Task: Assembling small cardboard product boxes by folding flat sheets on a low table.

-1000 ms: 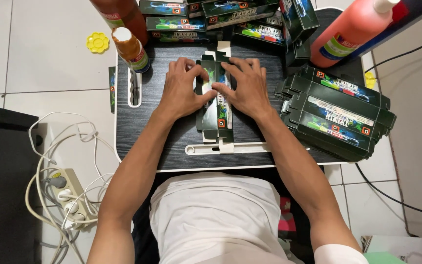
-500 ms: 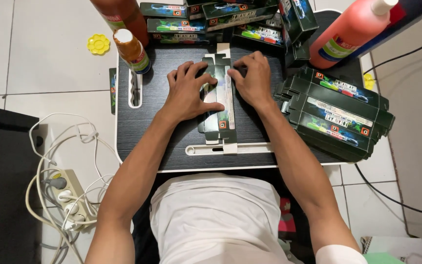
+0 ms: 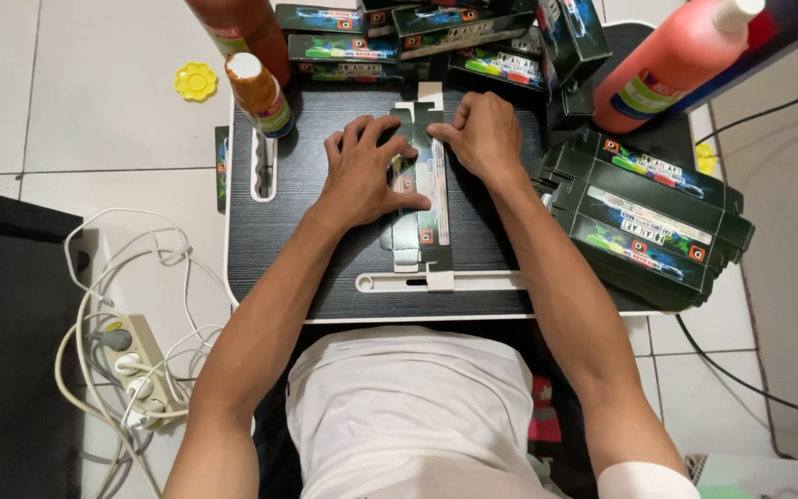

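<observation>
A flat, unfolded dark green carton [image 3: 425,208] lies lengthwise on the black lap table [image 3: 325,268]. My left hand [image 3: 362,171] presses its left side, fingers bent over a fold. At the carton's upper end my right hand [image 3: 484,134] holds the top edge down, close to the white flap. Both hands touch the same carton.
A stack of flat green cartons [image 3: 648,222] sits at the right edge, more cartons [image 3: 399,32] along the far edge. Two orange bottles [image 3: 256,88] stand at the upper left, a large red bottle [image 3: 676,60] at the upper right. A power strip with white cables [image 3: 131,360] lies on the floor to the left.
Both hands slid away from me along the carton toward its top end. The carton's long panel has been folded over, and the carton now looks narrower.
</observation>
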